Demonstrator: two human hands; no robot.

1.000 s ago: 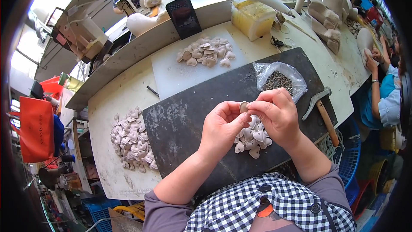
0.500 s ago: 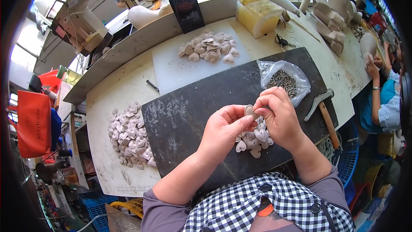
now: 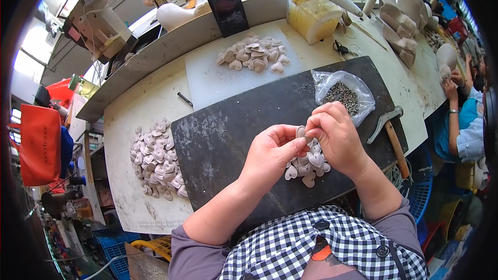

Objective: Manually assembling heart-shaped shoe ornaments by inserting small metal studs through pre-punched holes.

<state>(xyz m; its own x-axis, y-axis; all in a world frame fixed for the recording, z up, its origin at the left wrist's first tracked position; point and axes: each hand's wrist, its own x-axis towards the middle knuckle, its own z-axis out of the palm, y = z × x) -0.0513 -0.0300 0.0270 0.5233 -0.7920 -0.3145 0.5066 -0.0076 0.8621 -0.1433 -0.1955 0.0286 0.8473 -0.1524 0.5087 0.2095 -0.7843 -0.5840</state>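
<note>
Over the black board point(image 3: 223, 129), my left hand point(image 3: 271, 151) pinches a small pale heart-shaped patch point(image 3: 300, 131) between thumb and fingers. My right hand point(image 3: 336, 134) is closed at the patch's right edge, its fingertips pressed together. Whatever tiny piece they grip is hidden. Below both hands lies a small heap of beige padded hearts point(image 3: 309, 170), partly covered by my right hand. Just beyond my right hand sits a clear plastic bag point(image 3: 365, 105), rolled open around many small metal studs point(image 3: 343, 96).
A wooden-handled hammer point(image 3: 397, 149) lies at the board's right side. Heart piles rest on the left tabletop point(image 3: 158, 163) and a white sheet point(image 3: 202, 80). A dark rod point(image 3: 184, 99), a phone-like black panel point(image 3: 227, 11) and a yellowish block point(image 3: 311, 23) stand farther off. Another person's hand point(image 3: 450, 91) is at far right.
Both hands stay together over the board with the patch between them. The right fingertips have shifted slightly; the view has tilted a little.
</note>
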